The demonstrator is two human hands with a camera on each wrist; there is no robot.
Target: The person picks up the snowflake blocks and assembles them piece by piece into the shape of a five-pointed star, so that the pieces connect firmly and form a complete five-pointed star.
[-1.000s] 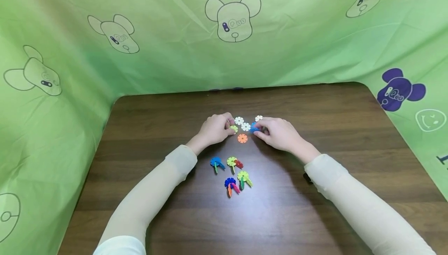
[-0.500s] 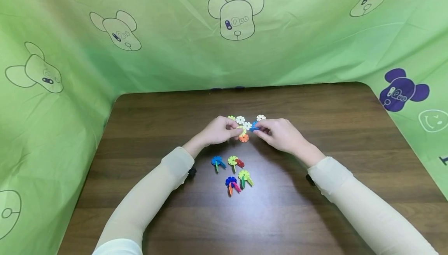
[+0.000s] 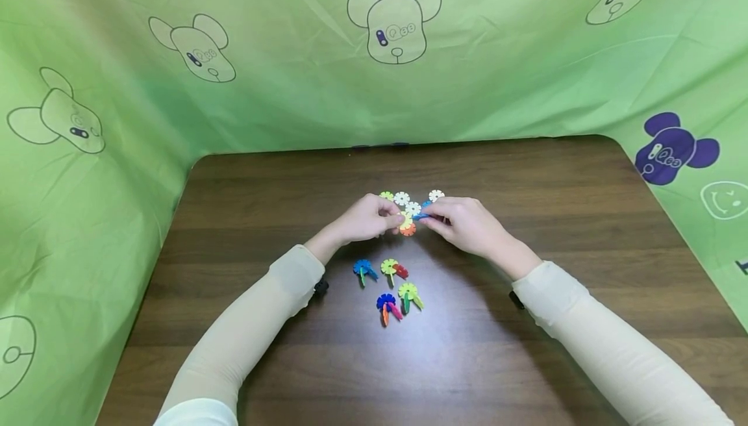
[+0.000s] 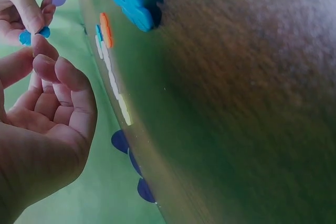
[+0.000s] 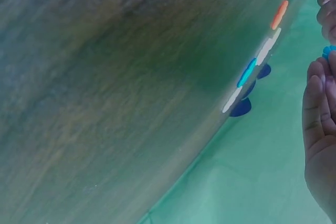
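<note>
In the head view my left hand [image 3: 372, 219] pinches a yellow-green notched disc [image 3: 406, 219] between thumb and fingers. It is held above an orange notched disc [image 3: 408, 230], partly covering it. Facing it, my right hand [image 3: 464, 221] pinches a blue notched disc [image 3: 419, 216], its edge close to the yellow-green one; whether they touch I cannot tell. The blue disc [image 4: 42, 35] also shows between fingertips in the left wrist view. White discs [image 3: 401, 199], another yellow-green disc [image 3: 386, 196] and a second blue disc [image 3: 426, 205] lie just beyond the hands.
Nearer on the wooden table [image 3: 467, 348] stand several joined disc pieces: a blue and green one [image 3: 362, 268], a yellow-green and red one [image 3: 388, 267], a yellow-green and dark green one [image 3: 408, 293], and a dark blue one [image 3: 386, 302] with orange and pink. Green cloth [image 3: 280, 88] hangs around.
My left hand has moved right with the yellow-green disc, over the orange one, uncovering another yellow-green disc behind. The right hand has brought its blue disc slightly left, off the other blue disc.
</note>
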